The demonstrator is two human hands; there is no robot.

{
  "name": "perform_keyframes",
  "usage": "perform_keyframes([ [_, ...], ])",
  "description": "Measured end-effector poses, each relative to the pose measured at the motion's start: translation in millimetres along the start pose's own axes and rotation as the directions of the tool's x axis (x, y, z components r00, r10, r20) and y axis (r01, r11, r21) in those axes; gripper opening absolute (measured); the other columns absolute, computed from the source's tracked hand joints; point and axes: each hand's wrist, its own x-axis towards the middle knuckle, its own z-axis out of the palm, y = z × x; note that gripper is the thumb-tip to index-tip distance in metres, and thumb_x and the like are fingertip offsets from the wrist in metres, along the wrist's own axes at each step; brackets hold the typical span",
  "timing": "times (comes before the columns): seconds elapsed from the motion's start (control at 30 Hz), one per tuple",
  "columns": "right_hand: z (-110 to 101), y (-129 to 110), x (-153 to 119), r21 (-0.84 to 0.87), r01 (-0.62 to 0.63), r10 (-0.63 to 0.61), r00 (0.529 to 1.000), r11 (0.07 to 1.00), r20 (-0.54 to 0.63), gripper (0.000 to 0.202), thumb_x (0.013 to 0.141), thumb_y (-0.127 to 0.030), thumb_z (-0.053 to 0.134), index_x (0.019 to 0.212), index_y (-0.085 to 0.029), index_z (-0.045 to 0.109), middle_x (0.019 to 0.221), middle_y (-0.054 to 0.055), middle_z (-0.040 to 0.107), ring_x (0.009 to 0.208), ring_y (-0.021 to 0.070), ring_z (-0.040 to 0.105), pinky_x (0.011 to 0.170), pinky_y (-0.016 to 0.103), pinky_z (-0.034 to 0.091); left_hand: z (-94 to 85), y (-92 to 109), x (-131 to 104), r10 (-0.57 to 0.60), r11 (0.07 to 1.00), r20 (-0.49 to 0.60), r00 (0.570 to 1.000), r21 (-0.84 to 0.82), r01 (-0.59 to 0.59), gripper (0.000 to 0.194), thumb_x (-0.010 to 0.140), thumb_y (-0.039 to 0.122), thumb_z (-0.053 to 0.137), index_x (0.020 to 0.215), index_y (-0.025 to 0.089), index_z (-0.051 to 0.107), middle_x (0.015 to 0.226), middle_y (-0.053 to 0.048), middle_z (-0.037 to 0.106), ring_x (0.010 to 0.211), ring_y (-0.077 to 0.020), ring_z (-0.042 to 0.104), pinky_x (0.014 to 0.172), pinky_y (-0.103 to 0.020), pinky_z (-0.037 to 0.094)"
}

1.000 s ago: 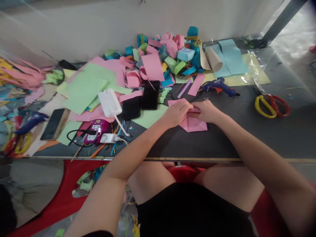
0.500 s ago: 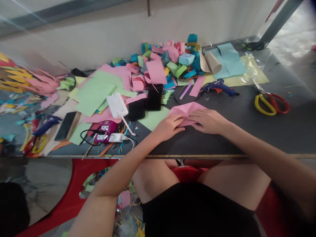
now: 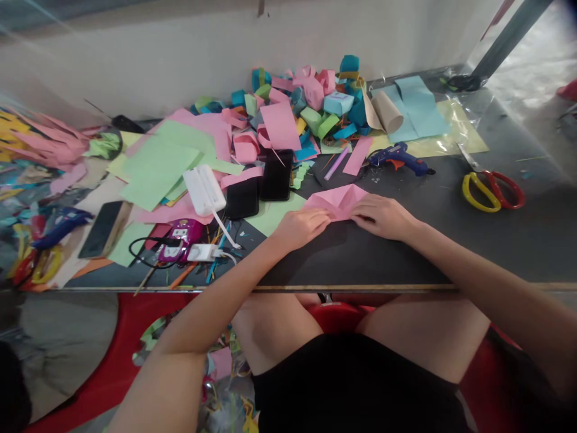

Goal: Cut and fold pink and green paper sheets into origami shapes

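A folded sheet of pink paper (image 3: 339, 199) lies on the dark table in front of me, its creases raised in the middle. My left hand (image 3: 301, 228) grips the sheet's left side, fingers pressed together along the near edge. On the right side, my right hand (image 3: 381, 216) holds the paper with bent fingers, the thumb tucked low beneath them. Both hands' fingertips partly cover the sheet's corners. A light green sheet (image 3: 273, 215) sits just left of the pink paper, partly behind my left hand.
Scissors (image 3: 493, 185) and a blue glue gun (image 3: 401, 159) lie to the right. Behind are heaped folded paper pieces (image 3: 311, 96) and a cardboard tube (image 3: 388, 112). Phones (image 3: 276, 174), a white power bank (image 3: 204, 189), a purple power strip (image 3: 181, 240) and green sheets (image 3: 164, 159) crowd the left.
My hands have moved apart toward the paper's two sides, uncovering its creased middle. The whole view has shifted slightly, so things on the table appear further left.
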Motion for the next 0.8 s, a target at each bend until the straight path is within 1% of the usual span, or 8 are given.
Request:
perform_keyframes([
  [0.07,0,4,3,0.081,-0.119,0.121,0.993,0.99,-0.017,0.029,0.096,-0.035,0.052,0.088,-0.023,0.077,0.089,0.007,0.078,0.083,0.0214,0.07,0.079,0.035,0.053,1.0,-3,2,-0.121,0.988,-0.022,0.992,-0.1,0.118,0.03,0.104,0.031,0.051,0.1,0.018,0.077,0.102,-0.007,0.081,0.098,-0.0195,0.078,0.085,-0.032,0.062],
  [0.17,1,11,9,0.131,-0.32,0.324,0.946,0.938,-0.011,0.026,0.09,-0.04,0.061,0.075,-0.022,0.072,0.073,0.003,0.072,0.065,0.0176,0.062,0.064,0.031,0.044,2.4,-8,8,-0.263,0.947,-0.018,0.965,-0.197,0.254,0.027,0.1,0.033,0.058,0.085,0.019,0.076,0.097,-0.007,0.081,0.096,-0.0198,0.076,0.087,-0.035,0.06],
  [0.27,3,15,14,0.135,-0.425,0.434,0.9,0.895,-0.04,0.031,0.087,-0.044,0.066,0.065,-0.022,0.066,0.064,0.001,0.066,0.058,0.0158,0.055,0.06,0.031,0.038,3.7,-10,13,-0.36,0.909,-0.007,0.933,-0.227,0.349,0.028,0.096,0.033,0.065,0.073,0.018,0.071,0.094,-0.007,0.08,0.092,-0.0198,0.074,0.085,-0.036,0.059],
  [0.33,5,15,15,0.153,-0.448,0.462,0.884,0.881,-0.073,0.033,0.085,-0.046,0.069,0.062,-0.022,0.064,0.062,0.001,0.065,0.057,0.0161,0.055,0.06,0.032,0.038,4.2,-9,15,-0.406,0.891,-0.01,0.914,-0.227,0.393,0.028,0.095,0.033,0.067,0.071,0.018,0.069,0.091,-0.007,0.078,0.089,-0.0193,0.072,0.081,-0.036,0.058],
  [0.4,7,13,15,0.167,-0.452,0.471,0.877,0.876,-0.094,0.033,0.083,-0.046,0.071,0.061,-0.023,0.063,0.063,0.002,0.065,0.058,0.0167,0.055,0.061,0.032,0.038,4.1,-7,14,-0.428,0.881,-0.015,0.904,-0.231,0.413,0.028,0.095,0.034,0.067,0.072,0.018,0.068,0.089,-0.007,0.077,0.087,-0.0188,0.071,0.078,-0.034,0.057],
  [0.53,10,10,13,0.168,-0.463,0.483,0.868,0.87,-0.113,0.027,0.081,-0.041,0.072,0.063,-0.022,0.063,0.067,0.003,0.067,0.06,0.0168,0.057,0.062,0.032,0.04,3.6,-4,12,-0.435,0.878,-0.038,0.899,-0.237,0.415,0.025,0.093,0.033,0.069,0.072,0.018,0.067,0.086,-0.006,0.075,0.084,-0.0184,0.069,0.076,-0.033,0.057],
  [0.67,12,6,12,0.149,-0.474,0.491,0.863,0.868,-0.117,0.023,0.081,-0.036,0.071,0.066,-0.022,0.061,0.068,0.003,0.066,0.061,0.0164,0.058,0.063,0.031,0.041,5.1,-1,11,-0.442,0.88,-0.039,0.896,-0.214,0.425,0.024,0.088,0.025,0.072,0.068,0.019,0.061,0.083,-0.005,0.073,0.083,-0.0186,0.067,0.076,-0.033,0.056],
  [0.8,11,4,12,0.105,-0.456,0.467,0.876,0.884,-0.121,0.023,0.082,-0.034,0.07,0.067,-0.021,0.059,0.067,0.002,0.064,0.06,0.0153,0.057,0.063,0.029,0.041,5.5,3,13,-0.452,0.882,-0.015,0.892,-0.158,0.444,0.022,0.085,0.016,0.073,0.071,0.019,0.057,0.084,-0.003,0.07,0.087,-0.0187,0.065,0.08,-0.032,0.053],
])
